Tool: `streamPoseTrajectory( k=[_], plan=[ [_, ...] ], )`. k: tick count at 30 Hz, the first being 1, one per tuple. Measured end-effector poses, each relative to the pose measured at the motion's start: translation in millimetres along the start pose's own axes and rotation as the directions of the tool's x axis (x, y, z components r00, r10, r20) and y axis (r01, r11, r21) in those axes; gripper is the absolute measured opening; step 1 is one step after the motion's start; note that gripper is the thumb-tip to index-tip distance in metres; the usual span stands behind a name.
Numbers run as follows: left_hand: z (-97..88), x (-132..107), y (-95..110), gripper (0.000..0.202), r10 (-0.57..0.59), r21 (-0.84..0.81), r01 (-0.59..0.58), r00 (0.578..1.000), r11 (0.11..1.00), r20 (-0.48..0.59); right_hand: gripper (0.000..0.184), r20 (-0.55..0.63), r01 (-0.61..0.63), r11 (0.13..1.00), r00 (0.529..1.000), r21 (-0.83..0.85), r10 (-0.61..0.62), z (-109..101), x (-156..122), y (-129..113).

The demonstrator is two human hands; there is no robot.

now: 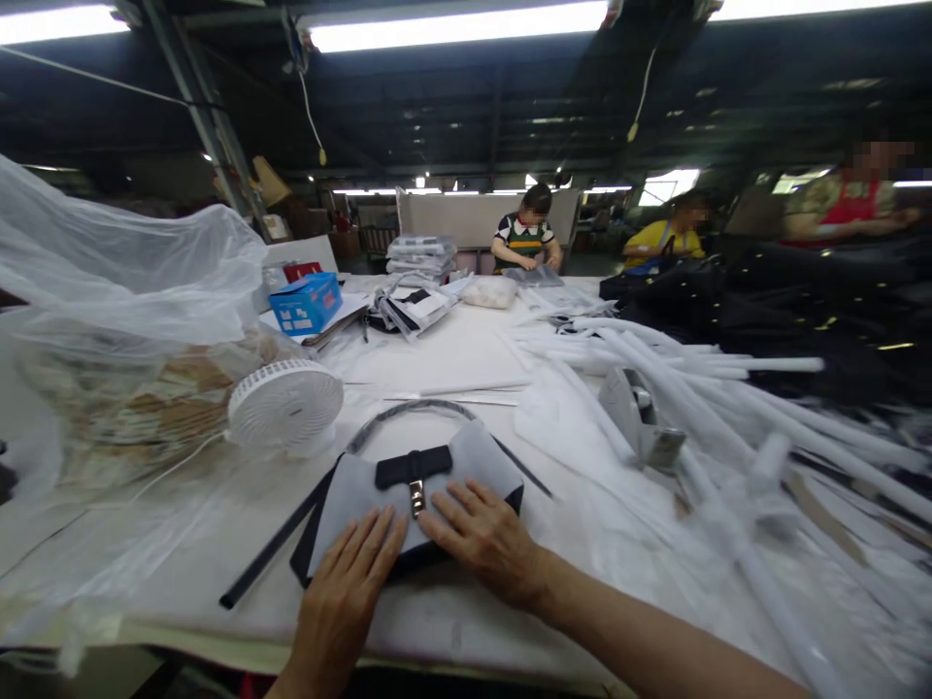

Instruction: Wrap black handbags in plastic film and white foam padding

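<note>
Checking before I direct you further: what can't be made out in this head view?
Head view: black handbag body, covered by pale grey wrapping sheet, left hand and right hand.
Head view: brown contents of clear plastic bag, veiled by its film.
Head view: white paper tubes, nearest ones blurred.

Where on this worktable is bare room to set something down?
One bare patch of table beyond the handbag, between the fan, the blue box and the white tubes. Crowded: tubes right, plastic bag left. The left hand and right hand cover the handbag.

No legible text; blue box point(306, 303) label (seemingly printed) blurred.
</note>
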State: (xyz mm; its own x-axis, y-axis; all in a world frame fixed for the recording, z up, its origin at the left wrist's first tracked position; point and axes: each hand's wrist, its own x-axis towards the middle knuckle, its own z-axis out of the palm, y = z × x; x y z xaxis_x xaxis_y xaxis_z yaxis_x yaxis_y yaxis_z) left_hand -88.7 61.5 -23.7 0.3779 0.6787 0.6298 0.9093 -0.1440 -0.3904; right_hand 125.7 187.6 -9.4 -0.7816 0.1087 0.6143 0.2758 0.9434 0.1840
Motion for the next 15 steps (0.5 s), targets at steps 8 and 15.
streamPoseTrajectory(
  k=[8, 15],
  plan=[
    [-26.0, 3, -14, 0.054, 0.033, 0.087, -0.044, 0.992, 0.995, 0.124, 0.036, -0.025, 0.002, 0.998, 1.0, 0.058, -0.001, 4, -5, 0],
    [-6.2, -32, -5, 0.066, -0.129, -0.077, 0.138, 0.984, 0.987, 0.12, 0.031, 0.011, -0.031, 0.999, 0.999, 0.016, 0.031, 2, -4, -4]
  ],
)
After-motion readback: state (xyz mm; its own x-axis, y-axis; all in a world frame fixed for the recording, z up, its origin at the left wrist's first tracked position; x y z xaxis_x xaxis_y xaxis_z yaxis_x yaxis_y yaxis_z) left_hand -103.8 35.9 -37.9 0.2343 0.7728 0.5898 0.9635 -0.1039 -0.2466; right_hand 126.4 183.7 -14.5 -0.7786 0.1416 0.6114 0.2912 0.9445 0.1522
